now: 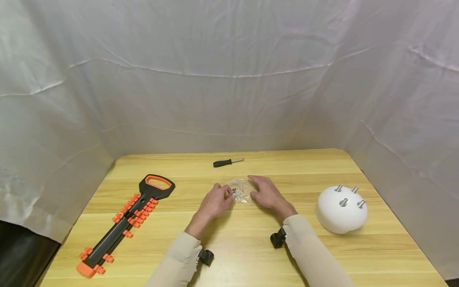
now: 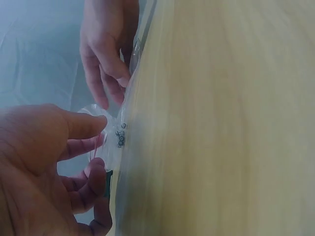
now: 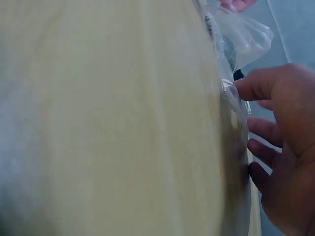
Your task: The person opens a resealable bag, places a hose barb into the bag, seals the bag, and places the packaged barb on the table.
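A clear plastic bag (image 1: 244, 192) lies on the table between the two hands. Several small dark metal pieces (image 2: 121, 136), some of them ring-like, sit together inside it. At the bag's left end, my left hand (image 1: 216, 200) pinches the film between thumb and fingers, beside the metal pieces. My right hand (image 1: 268, 193) is at the other end, its fingers loosely bent and spread. In the right wrist view the right thumb (image 3: 253, 84) touches the bag's edge, while the other fingers stand apart from the thumb.
Behind the bag lies a black-handled screwdriver (image 1: 224, 162). A black rack with orange clips (image 1: 116, 231) lies to the left. On the right is a white rounded object (image 1: 335, 217) with metal posts on top. Pale cloth (image 1: 229, 99) hangs around the wooden table (image 1: 244, 255).
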Demonstrator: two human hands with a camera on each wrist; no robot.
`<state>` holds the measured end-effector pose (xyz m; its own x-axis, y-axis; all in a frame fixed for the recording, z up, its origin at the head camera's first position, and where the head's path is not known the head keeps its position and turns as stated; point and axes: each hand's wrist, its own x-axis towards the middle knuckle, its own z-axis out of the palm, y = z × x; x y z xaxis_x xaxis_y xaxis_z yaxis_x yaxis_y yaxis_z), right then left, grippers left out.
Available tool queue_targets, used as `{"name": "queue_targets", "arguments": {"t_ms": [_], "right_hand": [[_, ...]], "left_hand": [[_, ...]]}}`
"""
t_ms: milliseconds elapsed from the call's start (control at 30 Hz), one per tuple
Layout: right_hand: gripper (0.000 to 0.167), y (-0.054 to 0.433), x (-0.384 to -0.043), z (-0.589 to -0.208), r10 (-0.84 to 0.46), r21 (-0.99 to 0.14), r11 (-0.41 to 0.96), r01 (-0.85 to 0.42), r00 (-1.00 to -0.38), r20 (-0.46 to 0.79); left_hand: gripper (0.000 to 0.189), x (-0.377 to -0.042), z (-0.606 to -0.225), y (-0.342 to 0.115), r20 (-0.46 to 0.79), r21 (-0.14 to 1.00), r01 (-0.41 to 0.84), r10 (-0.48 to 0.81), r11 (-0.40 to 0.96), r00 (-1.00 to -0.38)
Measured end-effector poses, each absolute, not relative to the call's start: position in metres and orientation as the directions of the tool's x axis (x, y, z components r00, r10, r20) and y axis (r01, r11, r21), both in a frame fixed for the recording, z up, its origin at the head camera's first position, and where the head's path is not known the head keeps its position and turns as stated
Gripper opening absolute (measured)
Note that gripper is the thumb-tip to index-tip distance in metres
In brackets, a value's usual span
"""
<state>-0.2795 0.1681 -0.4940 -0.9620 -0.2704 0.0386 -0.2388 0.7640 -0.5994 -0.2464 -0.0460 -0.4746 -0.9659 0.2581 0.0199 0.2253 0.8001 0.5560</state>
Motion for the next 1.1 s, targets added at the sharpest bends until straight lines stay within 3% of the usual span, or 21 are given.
{"name": "queue_targets", "arguments": {"t_ms": [333, 833, 967, 1100], "right_hand": [[0.050, 0.172, -0.286, -0.492, -0.205, -0.499, 0.842, -0.204, -0.977, 0.053], [0.020, 0.178, -0.288, -0.486, -0.084, -0.583, 0.812, -0.038, -0.995, -0.051], [0.011, 0.178, -0.287, -0.486, -0.100, -0.581, 0.812, -0.052, -0.994, -0.052], [0.012, 0.179, -0.284, -0.487, -0.118, -0.593, 0.802, -0.070, -0.992, -0.043]], "left_hand": [[0.012, -0.249, -0.478, -0.045, 0.008, 0.543, 0.179, 0.209, 0.820, -0.978], [0.009, -0.248, -0.478, -0.046, 0.068, 0.534, 0.209, 0.204, 0.819, -0.977], [0.009, -0.248, -0.477, -0.047, 0.078, 0.556, 0.195, 0.182, 0.808, -0.980], [0.009, -0.248, -0.478, -0.048, 0.102, 0.579, 0.200, 0.174, 0.790, -0.980]]}}
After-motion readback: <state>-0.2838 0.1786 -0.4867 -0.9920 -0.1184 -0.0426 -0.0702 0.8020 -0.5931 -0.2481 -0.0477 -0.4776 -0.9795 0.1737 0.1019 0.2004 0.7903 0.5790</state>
